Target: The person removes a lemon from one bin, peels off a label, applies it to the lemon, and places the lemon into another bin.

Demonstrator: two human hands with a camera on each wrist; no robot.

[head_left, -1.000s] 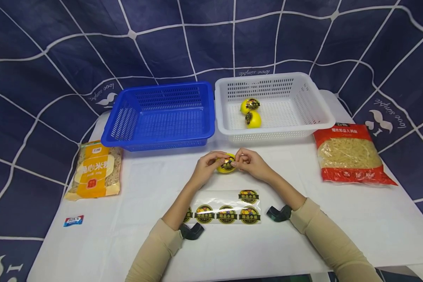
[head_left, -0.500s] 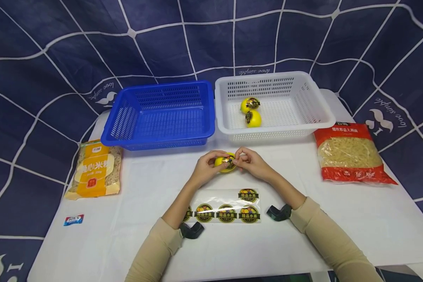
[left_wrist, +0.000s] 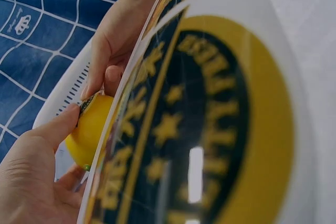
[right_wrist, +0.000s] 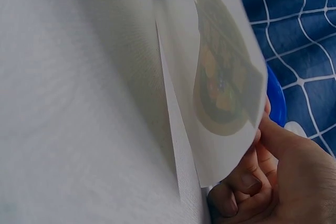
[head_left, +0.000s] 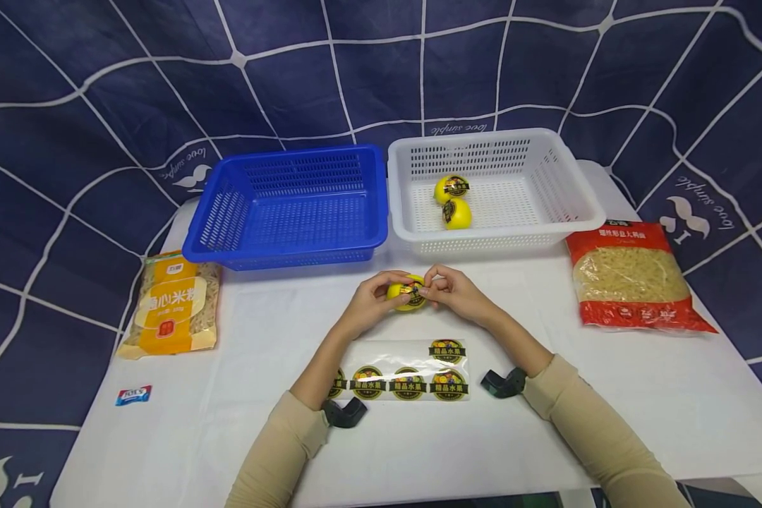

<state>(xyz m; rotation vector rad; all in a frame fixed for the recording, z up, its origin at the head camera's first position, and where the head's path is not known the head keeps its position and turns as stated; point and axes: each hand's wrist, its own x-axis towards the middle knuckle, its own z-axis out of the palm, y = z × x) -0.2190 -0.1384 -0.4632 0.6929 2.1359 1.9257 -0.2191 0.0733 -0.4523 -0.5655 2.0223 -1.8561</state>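
My left hand (head_left: 370, 300) grips a yellow lemon (head_left: 395, 291), its thumb on the front and its fingers behind. A round black and gold sticker (head_left: 411, 291) lies on the lemon's side. From the right, my right hand (head_left: 460, 293) has its thumb and fingertips at the sticker's edge, the other fingers curled. The left wrist view shows the lemon (left_wrist: 86, 140) between both hands, partly hidden by a sticker sheet (left_wrist: 220, 124) close to the camera. The sheet (head_left: 387, 351) lies near both forearms with several stickers on it. It also hides the lemon in the right wrist view.
A blue basket (head_left: 286, 257) stands behind to the left. Beside it a white basket (head_left: 502, 236) holds two stickered lemons (head_left: 458, 214). Pasta bags lie left (head_left: 171, 307) and right (head_left: 629, 279). A small blue and red packet (head_left: 133, 395) lies front left.
The lemon has turned slightly and shows more of its left side. My left thumb has slid a little lower on it. My right fingertips have hardly moved at the sticker's edge.
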